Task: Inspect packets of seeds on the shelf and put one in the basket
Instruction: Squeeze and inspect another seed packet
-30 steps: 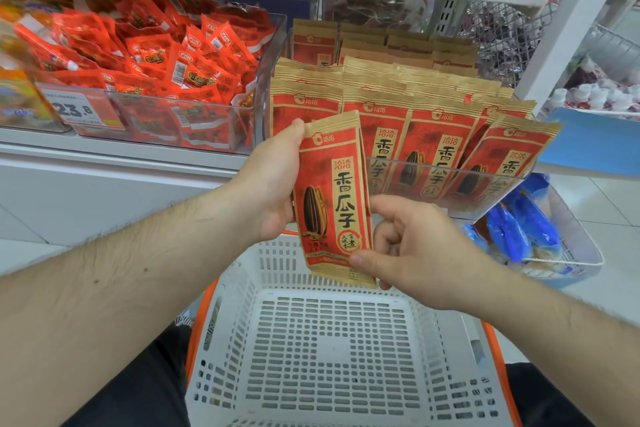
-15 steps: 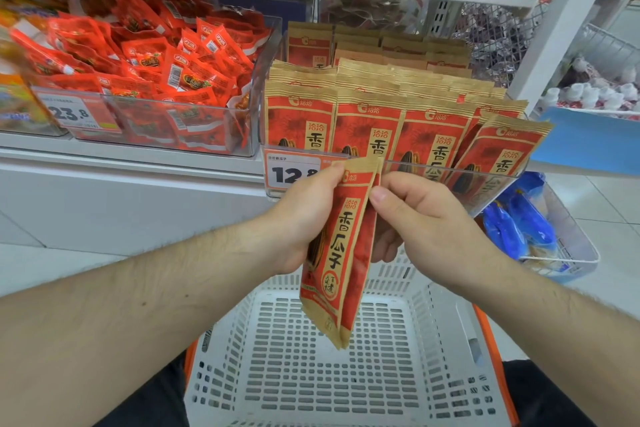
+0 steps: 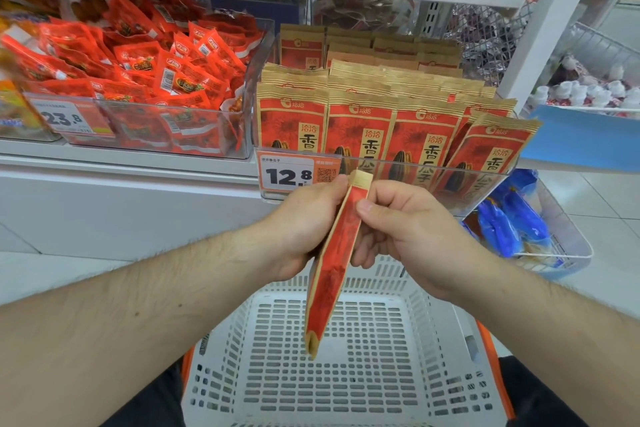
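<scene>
Head view. Seed packet [image 3: 333, 263] held edge-on, upper end pinched between both hands, lower end hanging over white perforated basket [image 3: 346, 388], not touching it. Left hand [image 3: 304, 229] gripping packet's upper left side, fingers curled behind. Right hand [image 3: 398, 225] pinching upper right edge, thumb pressed to red face. Rows of matching seed packets [image 3: 363, 121] standing upright in clear shelf bin [image 3: 485, 180], price tag [image 3: 285, 175] reading 12.8 on front. Loose red snack sachets [image 3: 145, 73] piled in neighbouring bin at left. Blue packs [image 3: 512, 222] in wire tray at right.
</scene>
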The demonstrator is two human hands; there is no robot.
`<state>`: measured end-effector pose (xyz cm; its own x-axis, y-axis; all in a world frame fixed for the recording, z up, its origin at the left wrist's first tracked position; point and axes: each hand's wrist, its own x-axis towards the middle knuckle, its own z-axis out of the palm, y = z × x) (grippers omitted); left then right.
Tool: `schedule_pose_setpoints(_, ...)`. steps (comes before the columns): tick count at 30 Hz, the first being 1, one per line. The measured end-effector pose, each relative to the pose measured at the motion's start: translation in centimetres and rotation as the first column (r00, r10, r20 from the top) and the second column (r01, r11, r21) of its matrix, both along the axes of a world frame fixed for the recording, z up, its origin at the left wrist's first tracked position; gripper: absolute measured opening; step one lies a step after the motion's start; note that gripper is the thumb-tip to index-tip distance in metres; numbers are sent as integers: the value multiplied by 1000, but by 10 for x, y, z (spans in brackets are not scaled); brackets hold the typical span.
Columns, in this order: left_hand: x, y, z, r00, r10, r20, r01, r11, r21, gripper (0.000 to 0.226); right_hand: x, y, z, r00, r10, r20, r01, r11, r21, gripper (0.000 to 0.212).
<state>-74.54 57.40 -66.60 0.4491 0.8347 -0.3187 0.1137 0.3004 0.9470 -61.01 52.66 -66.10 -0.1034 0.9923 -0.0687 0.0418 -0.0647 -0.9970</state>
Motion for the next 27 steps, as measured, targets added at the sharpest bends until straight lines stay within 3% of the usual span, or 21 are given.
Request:
schedule_pose_setpoints(5, 4, 4, 1, 978, -131, 163, 140, 989, -50, 74, 2, 2, -1, 999, -17, -28, 17, 1000, -4, 23)
schedule_pose_setpoints(8, 3, 1, 0, 955, -247, 162, 249, 969, 10, 61, 1, 3, -1, 999, -9, -45, 8, 1000, -10, 22)
schedule_pose_setpoints(15, 1, 4, 1, 942, -206, 265, 239, 966, -99, 63, 3, 2, 2, 997, 1, -83, -6, 998, -55, 28)
schedule_pose_setpoints(19, 2, 2, 4, 957, -191, 220, 215, 972, -95, 69, 5, 0, 5, 998, 10, 67, -9, 1000, -14, 27)
schedule_pose_setpoints(23, 1, 3, 12, 974, -14, 227, 42, 992, -116, 51, 6, -5, 4, 940, 154, 303, -150, 988, -35, 37)
schedule_pose_setpoints(27, -1, 6, 12, 981, 19, 195, 4, 993, -118, 56, 1, -9, 3, 902, 227, 366, -227, 973, -45, 37)
